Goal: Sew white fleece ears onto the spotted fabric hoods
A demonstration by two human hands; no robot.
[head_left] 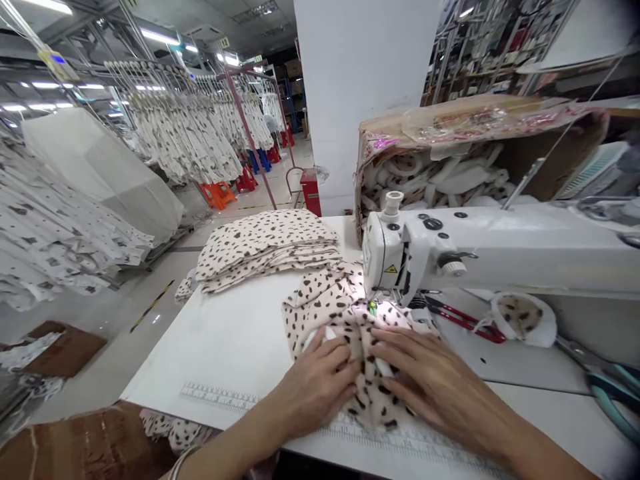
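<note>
Cream fabric with dark brown spots (pixel 320 300) lies bunched under the head of a white sewing machine (pixel 500 247), where a small light shines by the needle. My left hand (pixel 320 383) is closed on the near left part of this fabric, its fingers curled, with a white piece showing at the fingertips. On the right side of the cloth, my right hand (pixel 425 373) rests with fingers stretched out and spread, close to the needle area. Behind the fabric sits a folded stack of the same spotted cloth (pixel 265 243).
Red-handled thread snips (pixel 467 320), a white round cup (pixel 525 319) and teal-handled scissors (pixel 613 400) lie at the right. A ruler strip (pixel 220 397) runs along the table's front edge. Behind the machine stands a cardboard box (pixel 540 153) stuffed with fabric. Spotted garments (pixel 180 133) hang at left.
</note>
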